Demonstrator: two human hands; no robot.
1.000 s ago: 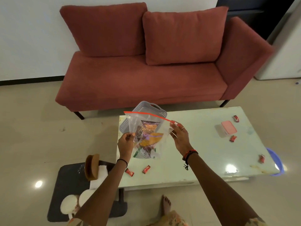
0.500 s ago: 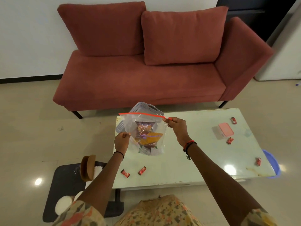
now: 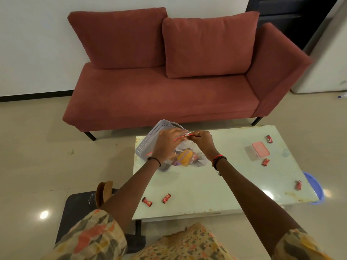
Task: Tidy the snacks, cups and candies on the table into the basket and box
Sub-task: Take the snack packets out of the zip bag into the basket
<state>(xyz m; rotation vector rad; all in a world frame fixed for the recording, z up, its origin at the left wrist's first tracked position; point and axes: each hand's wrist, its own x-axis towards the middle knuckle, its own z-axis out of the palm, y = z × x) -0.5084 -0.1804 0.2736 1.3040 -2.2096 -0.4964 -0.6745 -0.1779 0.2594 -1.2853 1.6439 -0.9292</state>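
A clear zip bag (image 3: 187, 158) of snack packets (image 3: 185, 158) is held up over the near rim of the basket (image 3: 148, 141), at the far left corner of the bench (image 3: 206, 184). Its red seal strip (image 3: 189, 135) is pinched from both sides: the left hand (image 3: 167, 141) is curled over the top edge, and the right hand (image 3: 203, 142) is closed on the strip just beside it.

If the seal is left partly unpressed, packets could be spilled when the bag is tipped into the basket. The thin film is slippery and limp, so it could be let slip from a fingertip pinch, or caught on the basket's rim. A bulging fill may also keep the strip from meeting evenly.

The basket is made of pale lilac plastic, perforated all over, with a cut handle. The box (image 3: 260, 152) is a small translucent tub with a pink lid. Five candies (image 3: 166, 198) in crinkled red wrappers are scattered on the glossy, pale bench, apart from both containers.
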